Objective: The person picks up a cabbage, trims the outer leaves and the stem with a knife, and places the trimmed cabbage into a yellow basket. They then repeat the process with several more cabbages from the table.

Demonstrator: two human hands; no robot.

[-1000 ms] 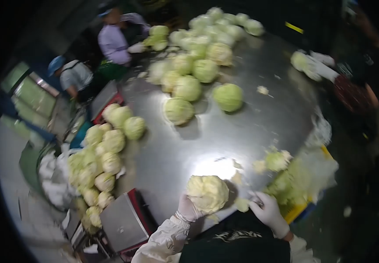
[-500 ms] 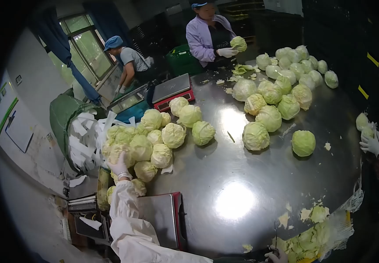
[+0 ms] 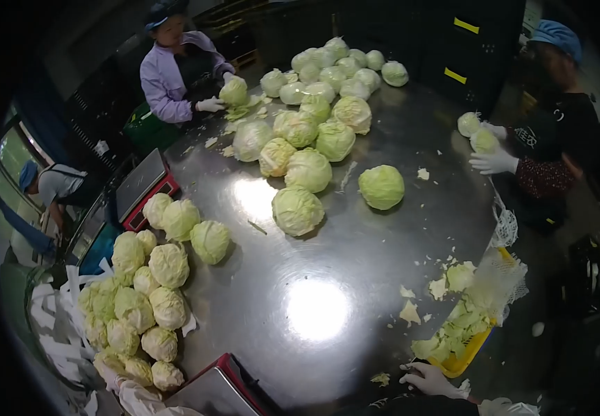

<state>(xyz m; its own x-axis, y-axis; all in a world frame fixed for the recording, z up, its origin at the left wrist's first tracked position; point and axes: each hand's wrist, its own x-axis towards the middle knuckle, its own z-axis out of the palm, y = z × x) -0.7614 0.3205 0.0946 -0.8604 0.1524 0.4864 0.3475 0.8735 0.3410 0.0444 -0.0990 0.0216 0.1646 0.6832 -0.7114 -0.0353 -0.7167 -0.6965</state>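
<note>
At lower left, a cabbage [image 3: 110, 360] lies by the fingers of the left hand [image 3: 112, 380], spread or pinching, I cannot tell.

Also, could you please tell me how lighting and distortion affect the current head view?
Head view: two white glare patches on the metal table; a soft shadow by the lone cabbage; bowed table edges and black corners, as from a wide lens; dim background.

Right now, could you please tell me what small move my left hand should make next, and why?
I would probably close the left hand around the cabbage at the near edge of the pile: the hand appears to touch it, while the right hand is well away, near the yellow basket.
</note>
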